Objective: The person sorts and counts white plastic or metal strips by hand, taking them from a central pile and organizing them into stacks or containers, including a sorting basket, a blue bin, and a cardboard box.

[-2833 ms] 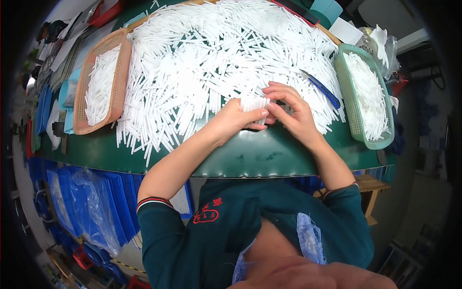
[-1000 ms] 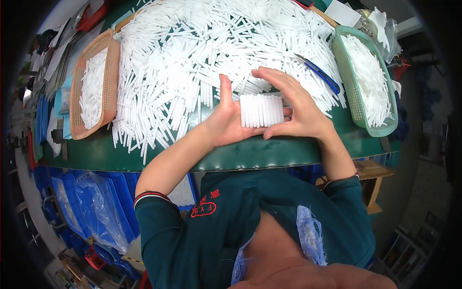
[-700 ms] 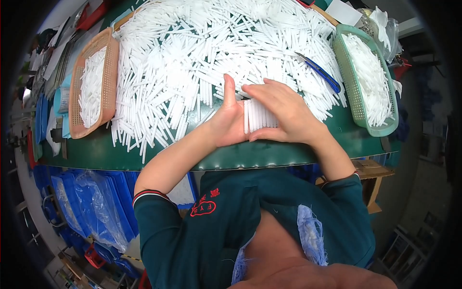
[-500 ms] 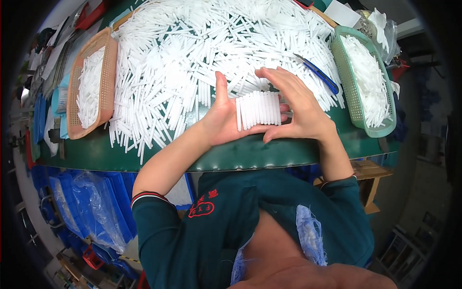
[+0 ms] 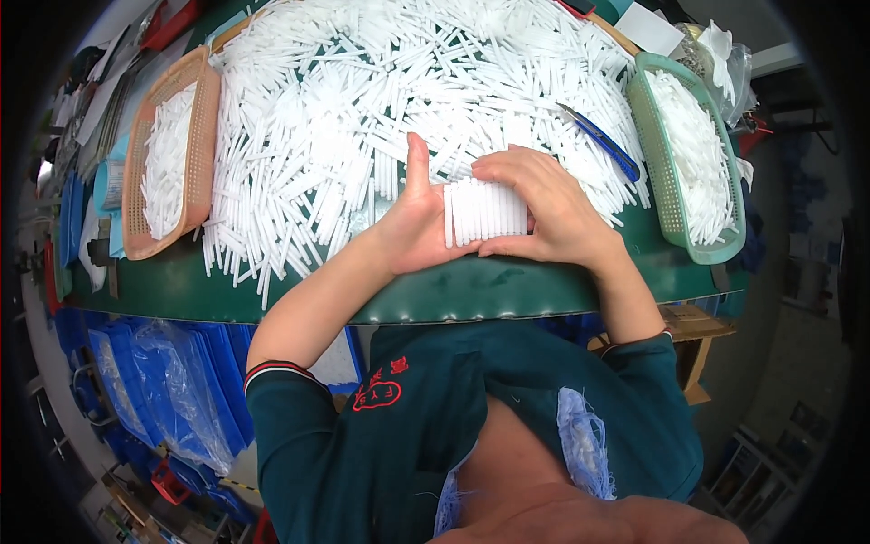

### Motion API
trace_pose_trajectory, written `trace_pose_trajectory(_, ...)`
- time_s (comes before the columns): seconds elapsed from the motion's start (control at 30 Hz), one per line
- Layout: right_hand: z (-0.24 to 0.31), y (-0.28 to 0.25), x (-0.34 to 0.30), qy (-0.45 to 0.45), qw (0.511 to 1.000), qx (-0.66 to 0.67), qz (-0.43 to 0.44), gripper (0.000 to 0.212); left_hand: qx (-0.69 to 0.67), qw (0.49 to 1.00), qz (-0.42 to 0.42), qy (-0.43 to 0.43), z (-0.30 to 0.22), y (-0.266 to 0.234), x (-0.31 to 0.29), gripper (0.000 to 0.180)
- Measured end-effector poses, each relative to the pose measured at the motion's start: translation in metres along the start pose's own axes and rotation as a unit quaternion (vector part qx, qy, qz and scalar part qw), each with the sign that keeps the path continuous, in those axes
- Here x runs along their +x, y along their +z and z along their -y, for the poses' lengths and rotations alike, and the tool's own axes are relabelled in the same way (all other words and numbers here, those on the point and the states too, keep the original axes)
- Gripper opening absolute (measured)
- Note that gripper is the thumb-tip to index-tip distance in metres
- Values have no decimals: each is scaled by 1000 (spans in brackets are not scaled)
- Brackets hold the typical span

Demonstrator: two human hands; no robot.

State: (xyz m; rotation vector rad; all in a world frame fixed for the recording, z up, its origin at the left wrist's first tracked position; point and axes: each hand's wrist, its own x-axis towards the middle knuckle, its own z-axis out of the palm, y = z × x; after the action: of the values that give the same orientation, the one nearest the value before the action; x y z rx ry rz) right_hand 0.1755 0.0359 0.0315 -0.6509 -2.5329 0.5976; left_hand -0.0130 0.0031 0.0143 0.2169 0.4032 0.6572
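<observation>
A row of white sticks (image 5: 486,214), thin and tube-like, lies side by side across the palm and fingers of my left hand (image 5: 419,222). My left thumb points up, away from the row, and the left fingers are mostly hidden beneath it. From the right, my right hand (image 5: 553,208) closes round the row, with its fingers along the far ends and its thumb along the near ends. Beyond both hands spreads a large loose heap of the same white sticks (image 5: 308,127).
A peach basket (image 5: 207,150) of sticks stands at the left, a green basket (image 5: 649,150) of them at the right. A blue utility knife (image 5: 605,145) lies by the heap's right side. The green tabletop (image 5: 507,288) has its edge close to my body.
My right hand has closed in on the row, its fingers and thumb now against the sticks' ends. The row looks more even. My left hand has barely moved.
</observation>
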Motion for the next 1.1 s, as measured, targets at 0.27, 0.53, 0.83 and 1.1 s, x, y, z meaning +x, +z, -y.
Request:
trace_pose_trajectory(0.27,2,-10,0,34,999,3,-42,82,-12,998,55,24,2,0,2,117)
trace_pose_trajectory(0.53,-1,-17,0,36,999,-22,7,77,-18,998,58,26,-1,1,1,120)
trace_pose_trajectory(0.83,-2,-16,0,37,999,-13,9,73,-19,997,67,34,-2,1,1,120)
trace_pose_trajectory(1.1,0,-15,0,30,999,-11,7,70,-33,997,59,27,-1,0,1,116)
